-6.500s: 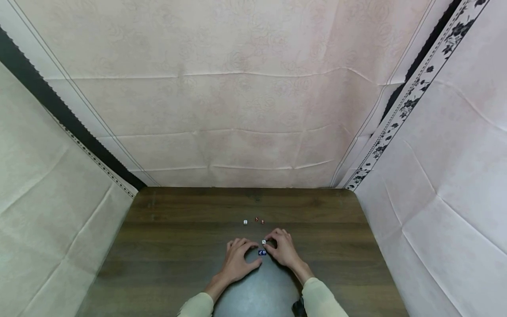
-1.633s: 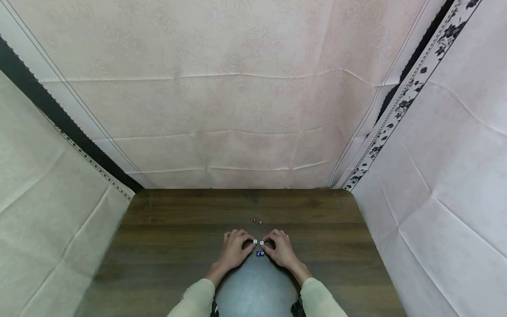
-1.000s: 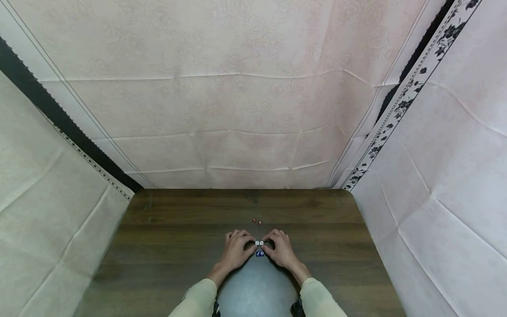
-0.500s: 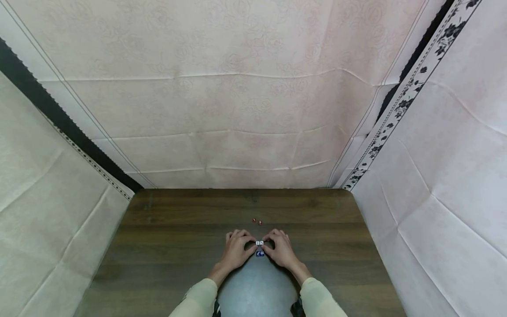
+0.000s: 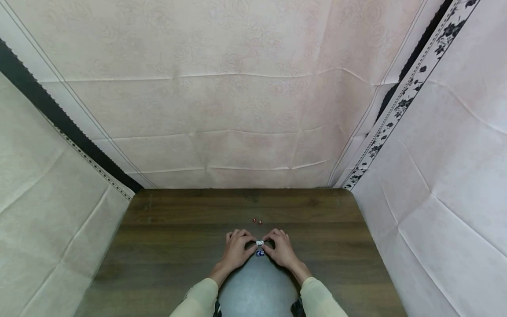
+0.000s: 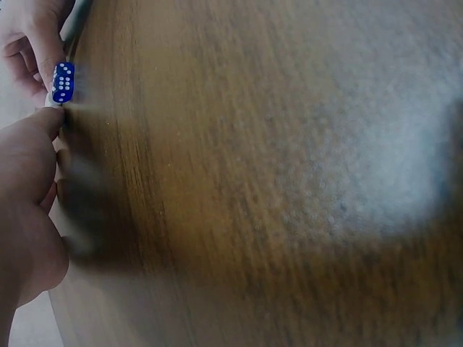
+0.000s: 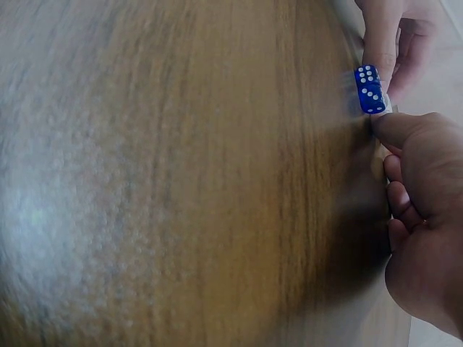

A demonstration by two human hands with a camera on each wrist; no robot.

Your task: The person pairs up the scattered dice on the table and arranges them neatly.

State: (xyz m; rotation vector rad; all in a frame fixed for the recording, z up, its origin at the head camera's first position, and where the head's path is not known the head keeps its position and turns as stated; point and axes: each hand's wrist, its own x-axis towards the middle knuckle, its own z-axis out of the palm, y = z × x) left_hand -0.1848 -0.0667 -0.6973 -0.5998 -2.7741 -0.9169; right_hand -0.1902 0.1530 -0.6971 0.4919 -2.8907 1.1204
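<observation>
Two white dice [image 5: 259, 242] sit side by side, touching, in the gap between the hands in the head view. My left hand [image 5: 237, 248] pinches the left white die with thumb and forefinger. On the other side, my right hand [image 5: 280, 249] pinches the right one in the same way. Closer to the body, a pair of blue dice [image 5: 260, 253] stands together on the table. Both wrist views show the blue dice [image 6: 64, 82] large, hiding most of the white ones; only a sliver of a white die [image 7: 388, 105] shows behind them.
Two small red dice [image 5: 257, 221] lie slightly apart beyond the hands. Everything stands on a brown wooden table [image 5: 166, 246] with rounded far corners. Pale cloth [image 5: 237, 110] hangs behind it and on both sides.
The left hand has fetched the white die that lay beside the red dice and brought it against the right hand's die. Over the last second the hands have stayed nearly still.
</observation>
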